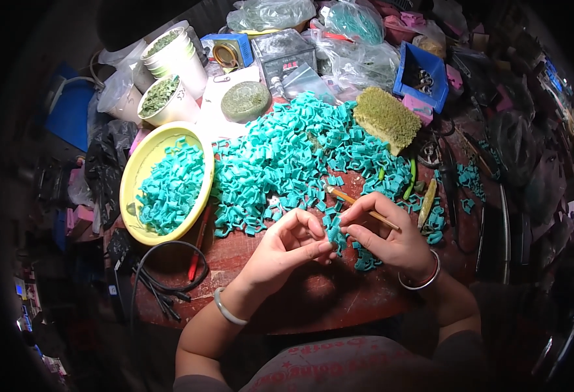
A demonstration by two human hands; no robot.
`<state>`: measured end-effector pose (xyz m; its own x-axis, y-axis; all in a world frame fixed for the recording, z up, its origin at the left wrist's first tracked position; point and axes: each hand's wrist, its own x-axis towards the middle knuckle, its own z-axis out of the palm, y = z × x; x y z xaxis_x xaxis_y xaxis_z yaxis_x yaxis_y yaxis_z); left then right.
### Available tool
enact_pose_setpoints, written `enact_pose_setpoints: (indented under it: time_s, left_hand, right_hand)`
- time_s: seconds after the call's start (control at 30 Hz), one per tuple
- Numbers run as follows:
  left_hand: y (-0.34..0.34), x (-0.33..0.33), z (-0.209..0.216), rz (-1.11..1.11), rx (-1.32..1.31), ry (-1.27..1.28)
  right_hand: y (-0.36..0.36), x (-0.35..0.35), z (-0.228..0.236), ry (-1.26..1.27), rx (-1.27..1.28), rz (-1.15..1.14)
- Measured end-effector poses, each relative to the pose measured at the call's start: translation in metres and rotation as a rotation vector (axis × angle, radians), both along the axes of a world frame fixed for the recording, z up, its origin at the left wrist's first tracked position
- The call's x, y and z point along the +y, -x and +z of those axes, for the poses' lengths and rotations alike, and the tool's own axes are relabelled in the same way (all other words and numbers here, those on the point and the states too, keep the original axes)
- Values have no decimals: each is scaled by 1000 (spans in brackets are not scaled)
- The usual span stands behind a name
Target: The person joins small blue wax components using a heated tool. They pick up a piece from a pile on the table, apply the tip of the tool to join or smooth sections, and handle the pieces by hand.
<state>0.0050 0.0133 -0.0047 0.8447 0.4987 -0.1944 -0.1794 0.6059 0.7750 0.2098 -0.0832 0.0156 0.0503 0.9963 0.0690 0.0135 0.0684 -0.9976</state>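
Note:
Pinched between the thumb and fingers of my left hand (291,243) is a small turquoise piece (335,236), just above the table. My right hand (391,236) is beside it, its thumb and forefinger curled close to the same piece; whether they touch it I cannot tell. A slim wooden-handled tool (350,198) lies across the fingers of the right hand, its end pointing to the far left. Beyond both hands spreads a large heap of similar turquoise pieces (267,157). A few more lie under and beside the right hand.
A yellow basin (128,189) holding turquoise pieces stands left of the heap. Behind are white cups (181,111) of green bits, a round greenish block (244,101), and a blue bin (424,55). A rough yellow-green sponge-like block (387,117) and black cable (144,251) lie around.

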Motion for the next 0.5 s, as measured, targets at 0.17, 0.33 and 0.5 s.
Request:
enact_pose_setpoints:
  time_s: [0.17, 0.33, 0.5]
  left_hand:
    - [1, -1, 1, -14, -8, 16]
    - [2, 1, -1, -10, 2, 5]
    - [2, 2, -4, -11, -1, 16]
  right_hand:
    - [1, 0, 1, 131, 84, 12]
    - [-2, 0, -3, 120, 120, 17]
    - [-3, 2, -6, 105, 208, 54]
